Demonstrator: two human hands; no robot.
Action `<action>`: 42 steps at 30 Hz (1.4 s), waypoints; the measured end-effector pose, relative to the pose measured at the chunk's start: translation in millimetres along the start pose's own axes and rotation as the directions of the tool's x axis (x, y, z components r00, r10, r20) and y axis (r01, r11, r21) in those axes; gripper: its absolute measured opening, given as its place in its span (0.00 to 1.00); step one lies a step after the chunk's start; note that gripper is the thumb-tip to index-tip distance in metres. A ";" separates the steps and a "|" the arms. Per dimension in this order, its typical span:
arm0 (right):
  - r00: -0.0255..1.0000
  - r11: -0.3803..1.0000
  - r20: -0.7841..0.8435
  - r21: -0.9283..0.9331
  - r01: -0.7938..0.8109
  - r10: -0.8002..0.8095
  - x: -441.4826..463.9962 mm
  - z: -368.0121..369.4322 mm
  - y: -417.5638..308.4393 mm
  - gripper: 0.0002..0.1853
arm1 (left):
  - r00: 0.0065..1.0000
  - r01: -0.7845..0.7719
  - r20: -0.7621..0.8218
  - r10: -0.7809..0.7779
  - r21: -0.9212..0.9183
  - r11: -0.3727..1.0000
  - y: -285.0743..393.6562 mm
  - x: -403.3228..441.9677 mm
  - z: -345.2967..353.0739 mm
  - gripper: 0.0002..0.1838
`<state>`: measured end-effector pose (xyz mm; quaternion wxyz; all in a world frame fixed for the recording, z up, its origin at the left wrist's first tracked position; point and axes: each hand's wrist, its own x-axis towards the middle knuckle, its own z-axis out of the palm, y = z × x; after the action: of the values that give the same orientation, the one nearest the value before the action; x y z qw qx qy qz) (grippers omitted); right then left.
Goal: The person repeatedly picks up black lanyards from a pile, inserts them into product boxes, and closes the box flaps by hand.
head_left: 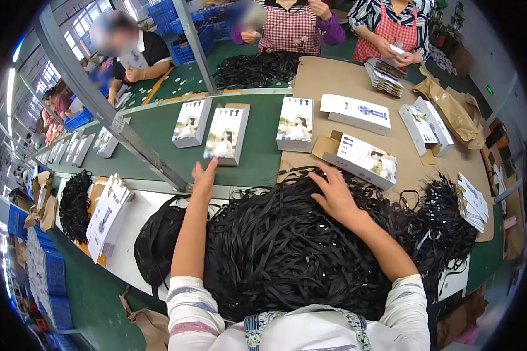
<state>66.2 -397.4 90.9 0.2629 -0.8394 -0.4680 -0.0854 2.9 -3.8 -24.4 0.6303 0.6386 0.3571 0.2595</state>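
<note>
My left hand [204, 178] is at the near edge of a white printed box [225, 134] standing on the green belt; its fingers are apart, and whether they touch the box I cannot tell. Over the far side of a big heap of black straps [281, 251], my right hand [337, 196] has its fingers spread and holds nothing. Just beyond it lies another fan box [366, 159], with a brown flap open at its left end. Two more printed boxes, one on the belt [191, 121] and one at the cardboard's edge [295, 124], stand on either side of the first.
A grey metal post [111, 111] slants across the belt on the left. Open boxes [357, 113] lie on the cardboard sheet [316, 79]. Flat cartons [108, 216] are stacked left, others [473, 202] right. Co-workers in checked aprons [290, 29] stand across the table.
</note>
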 end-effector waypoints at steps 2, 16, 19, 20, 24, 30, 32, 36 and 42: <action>0.997 0.996 -0.020 0.038 -0.075 0.076 -10.4 18.3 22.0 0.24 | 0.968 -0.219 -0.074 0.241 0.226 0.949 17.7 -29.5 13.6 0.36; 0.982 0.984 -0.097 0.091 -0.156 0.165 -17.0 23.3 31.3 0.17 | 0.528 -0.794 0.817 0.231 0.377 0.477 116.7 -185.7 70.8 0.09; 0.981 0.975 -0.004 0.111 -0.193 0.195 -15.9 19.0 33.2 0.22 | 0.486 -0.798 0.833 0.262 0.302 0.521 111.1 -180.9 74.9 0.06; 0.980 0.975 -0.011 0.112 -0.194 0.197 -13.6 15.9 31.9 0.22 | 0.482 -0.803 0.836 0.263 0.300 0.515 117.5 -180.3 75.2 0.06; 0.951 0.788 0.070 0.542 -0.290 0.302 5.8 -9.9 7.7 0.47 | 0.487 -0.777 0.766 0.420 0.160 0.609 164.6 -188.7 80.3 0.05; 0.838 0.211 0.515 0.853 -0.478 -0.183 26.2 -39.7 -93.1 0.46 | 0.464 -0.009 0.862 0.204 -0.226 0.974 241.1 -218.9 107.4 0.11; 0.825 -0.019 0.359 0.913 -0.407 -0.436 21.1 -26.7 -104.3 0.47 | 0.442 -0.146 0.841 0.311 -0.275 0.950 251.2 -217.5 111.1 0.13; 0.738 0.227 0.417 0.909 -0.349 -0.530 2.2 -39.1 -105.4 0.53 | 0.377 -0.056 0.887 0.265 -0.264 0.963 265.7 -220.1 104.7 0.17; 0.853 -0.117 0.331 0.906 -0.407 -0.403 -3.1 -68.4 -100.8 0.57 | 0.276 -0.069 0.933 0.230 -0.219 0.973 305.5 -238.0 104.2 0.12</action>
<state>-12.3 -392.7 184.1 0.6600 -0.3367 -0.4178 0.5258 -21.5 -239.6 299.0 0.7326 0.6534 -0.1681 -0.0899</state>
